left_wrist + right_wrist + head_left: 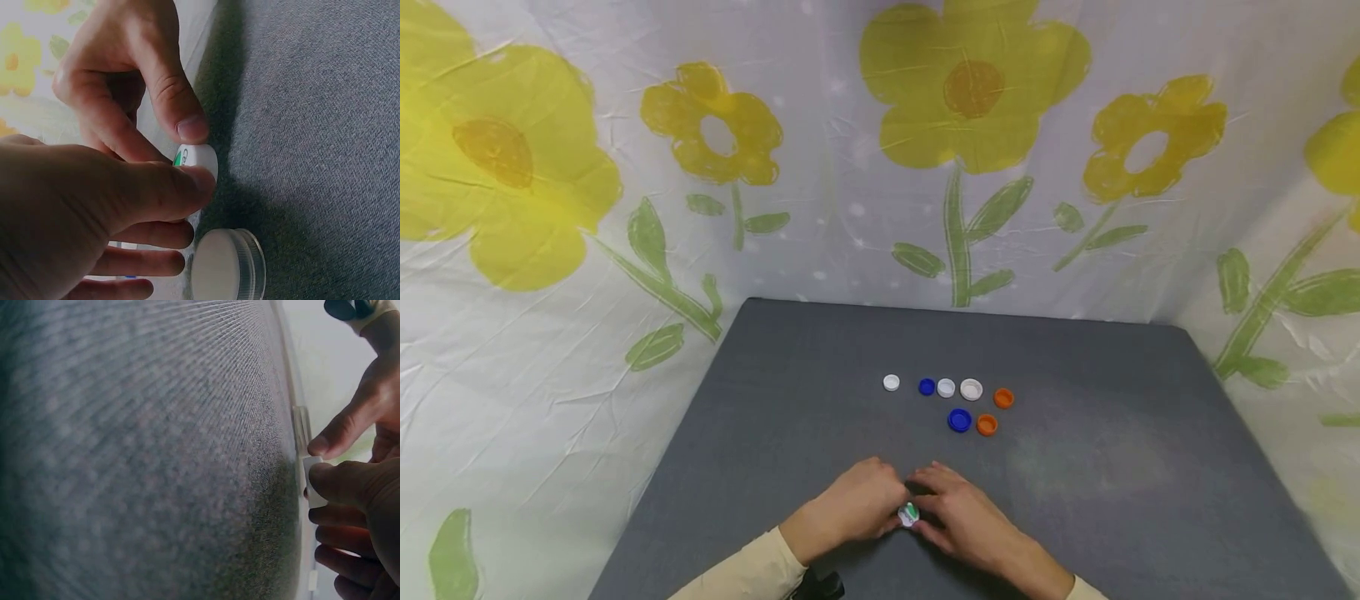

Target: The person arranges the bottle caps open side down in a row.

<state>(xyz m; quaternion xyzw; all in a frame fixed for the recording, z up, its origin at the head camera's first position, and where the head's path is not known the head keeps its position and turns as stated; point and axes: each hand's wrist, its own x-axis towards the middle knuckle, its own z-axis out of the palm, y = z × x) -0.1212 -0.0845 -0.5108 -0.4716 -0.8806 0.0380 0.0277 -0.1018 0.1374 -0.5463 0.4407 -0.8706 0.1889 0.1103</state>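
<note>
A small white bottle cap with green print (908, 514) is between my two hands, low over the near part of the table. My left hand (862, 498) pinches it from the left, its thumb lying along the cap's edge in the left wrist view. From the other side my right hand (964, 518) pinches the same cap (201, 156), thumb tip against its rim. Part of the cap is hidden by fingers. Just beside the left fingers, a white lid with a clear ribbed side (215, 269) rests on the table; the hands hide it in the head view.
Farther back on the grey table (1112, 483) lie several caps: a lone white one (891, 382), a small blue one (927, 387), a large white one (972, 389), a large blue one (959, 420) and an orange one (987, 425). Flowered cloth (820, 192) hangs behind.
</note>
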